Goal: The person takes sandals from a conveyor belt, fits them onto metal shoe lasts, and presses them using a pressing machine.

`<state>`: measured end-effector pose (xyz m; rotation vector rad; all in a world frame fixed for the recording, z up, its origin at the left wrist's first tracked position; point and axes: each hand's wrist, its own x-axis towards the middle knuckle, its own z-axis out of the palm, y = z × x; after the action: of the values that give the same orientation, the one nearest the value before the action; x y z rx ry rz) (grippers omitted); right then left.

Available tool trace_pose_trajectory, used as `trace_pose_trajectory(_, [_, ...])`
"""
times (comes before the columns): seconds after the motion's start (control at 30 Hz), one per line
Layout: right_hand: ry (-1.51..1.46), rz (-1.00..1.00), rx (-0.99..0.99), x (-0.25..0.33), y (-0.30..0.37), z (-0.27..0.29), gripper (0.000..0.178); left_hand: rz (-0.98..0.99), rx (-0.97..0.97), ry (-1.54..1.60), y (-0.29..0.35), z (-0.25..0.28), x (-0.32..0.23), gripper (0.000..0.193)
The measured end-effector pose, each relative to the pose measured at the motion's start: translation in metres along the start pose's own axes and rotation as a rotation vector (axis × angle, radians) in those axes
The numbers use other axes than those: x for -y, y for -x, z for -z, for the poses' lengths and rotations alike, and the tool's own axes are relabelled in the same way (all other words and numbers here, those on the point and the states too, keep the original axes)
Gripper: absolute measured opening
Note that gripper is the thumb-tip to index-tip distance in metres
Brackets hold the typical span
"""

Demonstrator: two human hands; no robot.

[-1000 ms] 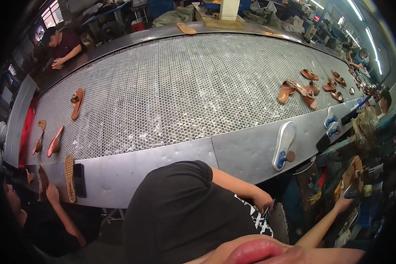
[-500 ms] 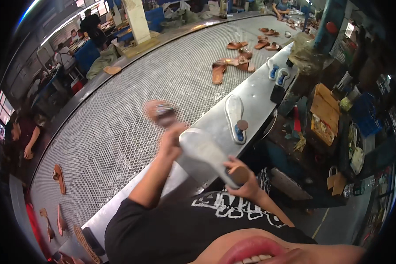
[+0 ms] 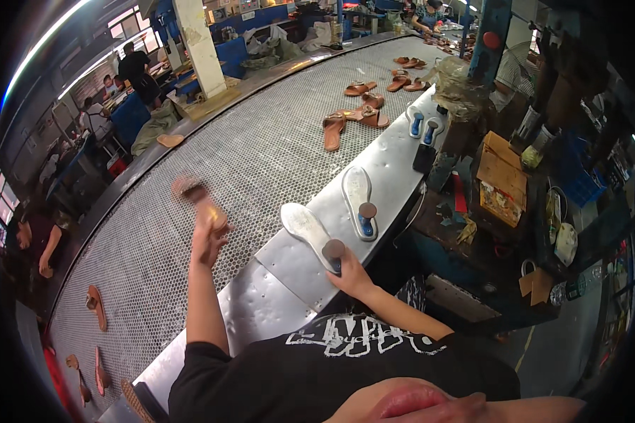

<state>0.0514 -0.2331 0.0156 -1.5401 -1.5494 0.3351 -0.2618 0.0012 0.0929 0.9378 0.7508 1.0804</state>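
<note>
Over the mesh belt, my left hand grips a brown slide sandal by its heel end; motion blurs the sandal's strap end. At the metal ledge, my right hand is closed round the near end of a white foot-shaped form. A round brown knob stands on that end, beside my fingers. A second white form, with a blue post and brown knob, lies on the ledge just right of it. Two smaller-looking forms with blue posts rest farther up the ledge.
Several brown sandals lie on the far part of the mesh belt, and others near its left edge. A dark workbench with a worn box stands to the right. Another person is across the belt at left.
My left hand has moved left over the belt with the sandal, away from the white form. The form in my right hand has come down to the ledge beside the other one.
</note>
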Motion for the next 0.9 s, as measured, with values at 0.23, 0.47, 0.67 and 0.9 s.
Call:
trace_pose_trajectory(0.23, [-0.03, -0.133, -0.163, -0.01, 0.071, 0.063, 0.073, -0.609, 0.166, -0.818, -0.025, -0.149, -0.129, 0.107])
trace_pose_trajectory(0.47, [-0.052, -0.828, -0.402, -0.147, 0.236, 0.088, 0.07, -1.039, 0.334, -1.311, 0.006, -0.236, -0.222, 0.099])
trace_pose_trajectory(0.67, [0.314, -1.342, 0.061, -0.29, 0.455, 0.075, 0.052, -1.504, 0.071, -1.396, 0.002, -0.25, -0.218, 0.086])
trace_pose_trajectory(0.9, [0.137, -1.364, 0.574, -0.275, 0.496, 0.017, 0.05, -0.227, 0.318, -1.927, 0.123, -0.083, 0.102, 0.082])
